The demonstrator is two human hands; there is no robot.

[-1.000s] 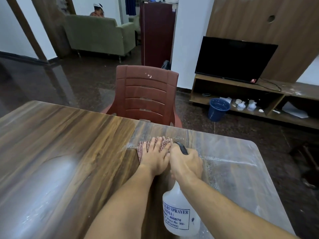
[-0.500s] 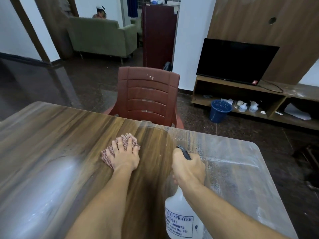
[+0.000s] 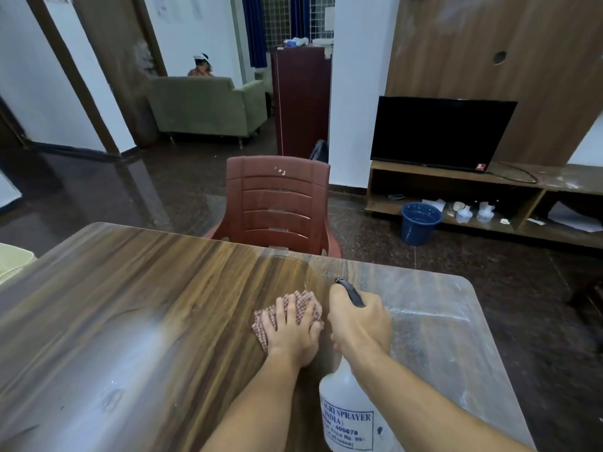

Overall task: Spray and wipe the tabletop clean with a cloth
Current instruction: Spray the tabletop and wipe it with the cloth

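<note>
My left hand (image 3: 292,331) lies flat with spread fingers on a red-checked cloth (image 3: 305,305), pressing it onto the wooden tabletop (image 3: 146,305) near the middle. Just to its right, my right hand (image 3: 359,324) grips the black head of a white translucent spray bottle (image 3: 347,419), whose body hangs down toward me; its black nozzle points away over the table. The tabletop's right part (image 3: 434,337) looks whitish and streaked with wet spray or dust.
A red-brown plastic chair (image 3: 277,207) stands against the table's far edge. Beyond it are dark floor, a blue bucket (image 3: 419,223), a low wooden TV shelf (image 3: 456,181) and a green sofa (image 3: 205,106) with a person behind it. A pale object (image 3: 13,262) sits at the far left.
My left hand slid the cloth left across the table, then back right beside the right hand and nearer to me. The right hand stayed on the sprayer.
</note>
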